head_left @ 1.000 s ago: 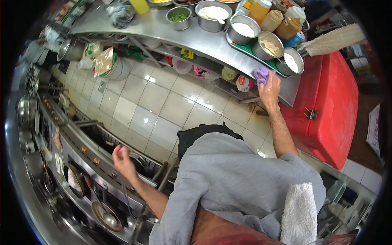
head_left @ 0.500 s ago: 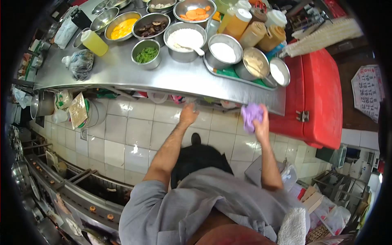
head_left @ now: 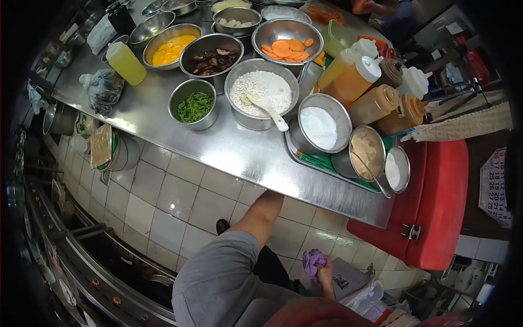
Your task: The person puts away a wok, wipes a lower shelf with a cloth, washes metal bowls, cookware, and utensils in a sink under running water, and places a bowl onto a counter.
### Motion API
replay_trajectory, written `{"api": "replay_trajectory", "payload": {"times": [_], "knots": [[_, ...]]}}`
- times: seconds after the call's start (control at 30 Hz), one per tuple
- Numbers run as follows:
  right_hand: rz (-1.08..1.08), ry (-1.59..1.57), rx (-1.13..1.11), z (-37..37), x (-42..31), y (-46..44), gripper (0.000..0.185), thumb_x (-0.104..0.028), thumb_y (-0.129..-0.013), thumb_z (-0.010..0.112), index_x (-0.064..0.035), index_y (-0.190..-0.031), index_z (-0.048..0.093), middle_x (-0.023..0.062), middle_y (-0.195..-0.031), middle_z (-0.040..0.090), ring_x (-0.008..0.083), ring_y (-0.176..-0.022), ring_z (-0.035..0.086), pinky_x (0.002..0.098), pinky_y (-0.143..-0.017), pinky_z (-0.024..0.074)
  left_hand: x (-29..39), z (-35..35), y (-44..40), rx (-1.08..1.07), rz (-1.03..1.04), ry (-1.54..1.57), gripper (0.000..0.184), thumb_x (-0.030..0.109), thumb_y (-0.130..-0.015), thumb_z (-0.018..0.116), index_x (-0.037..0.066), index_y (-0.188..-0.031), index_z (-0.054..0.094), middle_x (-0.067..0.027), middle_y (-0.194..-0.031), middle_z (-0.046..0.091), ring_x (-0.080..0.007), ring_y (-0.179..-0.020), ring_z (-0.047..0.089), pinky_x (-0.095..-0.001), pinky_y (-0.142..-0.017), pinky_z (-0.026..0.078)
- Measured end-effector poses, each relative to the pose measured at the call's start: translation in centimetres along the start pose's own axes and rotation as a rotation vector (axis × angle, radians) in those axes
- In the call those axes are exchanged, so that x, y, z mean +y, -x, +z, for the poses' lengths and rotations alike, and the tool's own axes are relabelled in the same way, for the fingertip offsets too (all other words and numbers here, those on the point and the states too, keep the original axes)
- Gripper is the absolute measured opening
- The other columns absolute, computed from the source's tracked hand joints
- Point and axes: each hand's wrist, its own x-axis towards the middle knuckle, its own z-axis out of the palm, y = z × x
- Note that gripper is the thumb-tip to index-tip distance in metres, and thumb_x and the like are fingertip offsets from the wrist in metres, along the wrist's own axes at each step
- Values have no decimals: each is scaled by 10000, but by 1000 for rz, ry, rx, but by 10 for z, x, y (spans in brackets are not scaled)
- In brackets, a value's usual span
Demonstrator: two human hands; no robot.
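Observation:
My right hand [head_left: 325,271] is closed around a crumpled purple cloth [head_left: 313,262], held low beside my body above the floor. My left forearm [head_left: 265,210] reaches under the front edge of the steel table [head_left: 239,155], which hides my left hand completely. On the table above that arm stand a steel pot of white powder [head_left: 260,92] with a pale spoon in it, a small pot of chopped green herbs [head_left: 194,107] and a bowl of white granules [head_left: 319,128].
Bowls of sliced carrots [head_left: 286,50], dark mushroom-like pieces [head_left: 212,60] and yellow liquid [head_left: 173,50] crowd the far side. Several squeeze bottles [head_left: 362,82] stand at right, near a red cooler box [head_left: 436,201]. A stove [head_left: 103,278] lies left behind me. Another person [head_left: 381,13] is across the table.
My left hand has gone out of sight beneath the table as my body leans forward. My right hand, still gripping the purple cloth, has dropped back from the table edge toward my side.

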Motion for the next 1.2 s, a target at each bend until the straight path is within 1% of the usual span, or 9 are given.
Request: {"api": "replay_trajectory", "payload": {"times": [0.23,0.3,0.33,0.6,0.8,0.9,1.0,1.1,1.2], "knots": [[72,-322,1,16,-32,-18,561,142,-637,383,-49,-1163,413,100,-984,536,206,-895,540,301,-791,445,-2,-52,44,55,96,204,698,479,-737,582,25,-1241,421,-163,-1173,520,-285,-1098,492,-351,-917,393],[84,-341,-74,17,-27,-34,560,125,-664,368,-40,-1197,413,117,-1065,525,212,-981,520,306,-827,434,-18,-99,84,-391,-160,340,823,393,-607,718,-18,-1237,386,-184,-1105,554,-290,-1023,543,-330,-871,432],[69,-298,-100,19,-24,-42,544,112,-686,372,-30,-1208,421,123,-1082,531,217,-989,526,306,-840,431,-15,-121,125,-91,-219,554,860,285,-526,767,-46,-1215,371,-199,-1057,572,-283,-976,570,-329,-828,458],[-391,513,-106,55,-19,-65,423,-19,-807,421,2,-1229,445,166,-1169,546,280,-1065,539,337,-899,424,-40,-355,291,344,-281,697,668,130,-611,705,-31,-1173,384,-144,-1041,523,-228,-898,535,-336,-798,446],[-599,653,65,73,-42,-31,458,56,-767,425,-92,-1195,492,206,-1064,560,362,-989,540,394,-846,438,-19,-486,219,640,-33,713,591,99,-714,677,-26,-1214,386,-180,-1110,499,-262,-960,532,-365,-801,467],[-662,589,449,69,-42,-15,422,35,-769,449,-82,-1170,512,213,-1071,558,383,-974,542,420,-819,446,-36,-527,147,462,-1,695,585,165,-741,670,-33,-1218,395,-172,-1088,526,-246,-951,537,-360,-794,463],[-193,672,549,48,2,-22,414,24,-772,452,-63,-1172,507,216,-1023,577,380,-940,560,425,-802,448,-43,-521,92,417,55,615,618,335,-786,626,-42,-1219,398,-162,-1092,532,-236,-936,530,-354,-815,437],[-316,427,754,36,-32,13,379,14,-785,452,-44,-1156,502,216,-960,595,381,-904,572,425,-782,451,-37,-495,98,769,199,627,558,317,-835,585,-74,-1184,393,-205,-1141,462,-267,-963,506,-371,-828,427],[53,108,832,13,33,1,313,6,-803,443,-30,-1107,506,218,-932,602,373,-892,577,410,-758,456,-56,-413,141,1098,293,-101,426,180,-861,572,-60,-1156,381,-170,-1018,433,-264,-902,475,-394,-790,432]]}}
